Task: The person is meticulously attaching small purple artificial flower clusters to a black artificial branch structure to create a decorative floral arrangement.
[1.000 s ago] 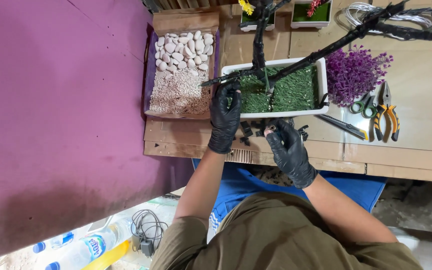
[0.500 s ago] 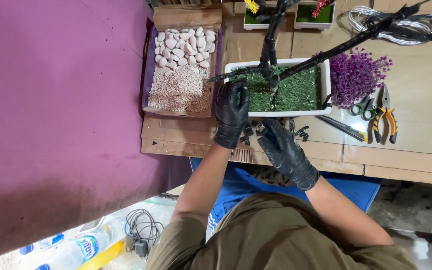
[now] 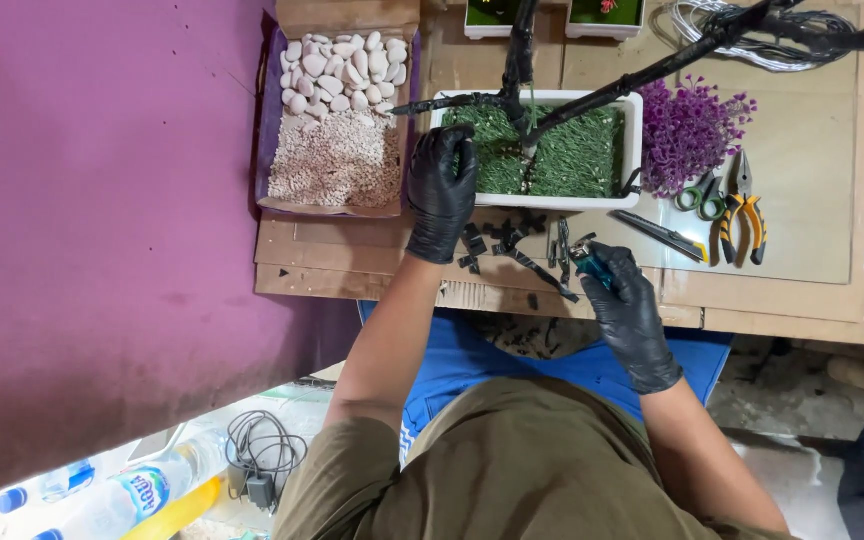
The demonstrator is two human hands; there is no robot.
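My gloved left hand point(image 3: 441, 190) rested open-fingered on the near rim of the white planter point(image 3: 635, 150), steadying its black wire tree point(image 3: 524, 70). My right hand point(image 3: 624, 300), nearer me than the planter, gripped a small lighter point(image 3: 586, 259). I judged I was fixing branches; next called for flame brought carefully. Wooden bench point(image 3: 352, 260), purple wall point(image 3: 102, 200) left of planter

box of white pebbles point(image 3: 337, 110), purple flowers point(image 3: 687, 135), orange-handled pliers point(image 3: 744, 205), green-handled scissors point(image 3: 697, 192)
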